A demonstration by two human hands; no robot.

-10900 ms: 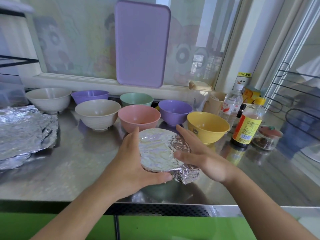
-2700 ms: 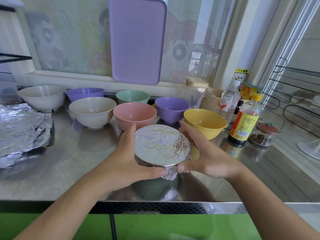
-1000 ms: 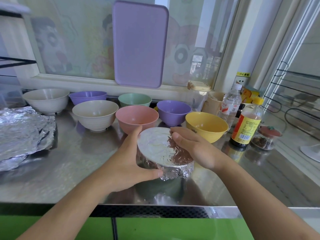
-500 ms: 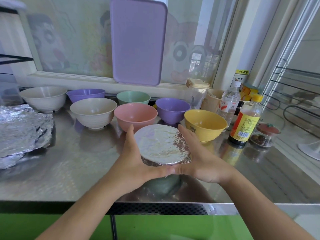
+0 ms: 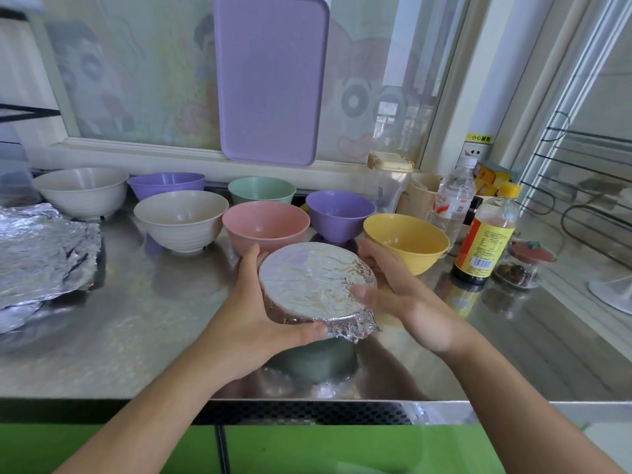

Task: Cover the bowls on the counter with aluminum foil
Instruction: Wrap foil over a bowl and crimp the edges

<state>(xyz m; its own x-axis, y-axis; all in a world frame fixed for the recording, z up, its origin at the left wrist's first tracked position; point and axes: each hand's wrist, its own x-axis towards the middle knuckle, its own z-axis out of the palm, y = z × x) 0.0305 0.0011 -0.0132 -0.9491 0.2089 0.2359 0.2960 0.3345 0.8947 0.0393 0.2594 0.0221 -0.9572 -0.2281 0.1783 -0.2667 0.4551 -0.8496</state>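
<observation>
A: Where do things stand, starting big?

B: The steel counter (image 5: 143,330) runs the whole width. A crumpled stack of foil (image 5: 41,248) lies at its left end, and bare bowls stand in rows at the back: two cream, two purple, a green one, the pink bowl (image 5: 265,222) and the yellow bowl (image 5: 407,239), none covered yet.

A: And the one being worked on?

B: The wrapped bowl (image 5: 316,285) sits near the front edge, just before the pink and yellow ones, tilted a little toward the camera. Its top is smooth, but a ruffled flap of foil sticks out at the near right edge.

A: The hands?

B: The left hand (image 5: 254,313) curls round the bowl's left side, thumb lying along the near rim. The right hand (image 5: 398,295) rests against the right side, fingers fairly straight, thumb laid on the foil top (more pressing than gripping).

A: How would you finish it well?

B: Steady the bowl with the left hand, then I'd run the right thumb round the rim and fold that loose flap down flat against the wall. Press gently, since thin foil probably tears if dragged.
</observation>
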